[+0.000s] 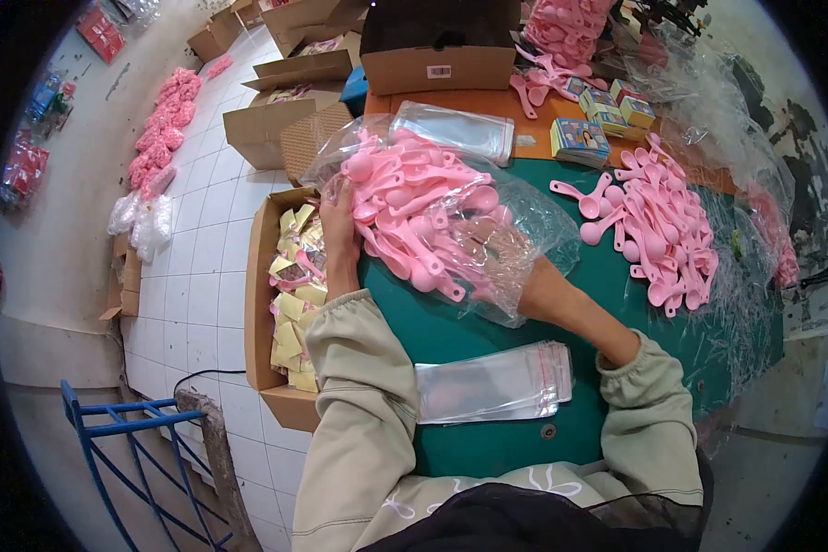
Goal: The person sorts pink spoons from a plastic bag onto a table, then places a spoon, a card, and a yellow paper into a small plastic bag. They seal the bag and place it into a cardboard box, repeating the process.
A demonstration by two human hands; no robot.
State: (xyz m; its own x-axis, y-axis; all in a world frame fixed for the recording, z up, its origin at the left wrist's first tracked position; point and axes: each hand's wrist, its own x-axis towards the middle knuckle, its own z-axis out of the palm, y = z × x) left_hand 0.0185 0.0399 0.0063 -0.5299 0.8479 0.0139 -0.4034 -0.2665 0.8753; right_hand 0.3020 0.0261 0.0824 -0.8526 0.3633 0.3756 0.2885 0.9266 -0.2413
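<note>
A clear plastic bag (pixel 547 212) full of pink measuring spoons (pixel 419 207) is between my hands, over the green table. My left hand (pixel 339 230) grips its left side, with the fingers partly hidden behind the spoons. Crinkled plastic covers my right hand (pixel 501 256) at the bag's right side; its fingers are bent against the bag and blurred by glare. To the right lies a loose heap of pink measuring spoons (pixel 658 225). A stack of clear plastic sleeves (pixel 492 382) rests on the table in front of me.
Left of the table, an open carton (pixel 262 294) holds yellow-and-silver packets (pixel 290 322). Behind the bag are more clear sleeves (pixel 455 129), small printed card stacks (pixel 580 140) and a brown box (pixel 439 69). Loose plastic film (pixel 736 120) lies at right. A blue metal rack (pixel 147 419) stands lower left.
</note>
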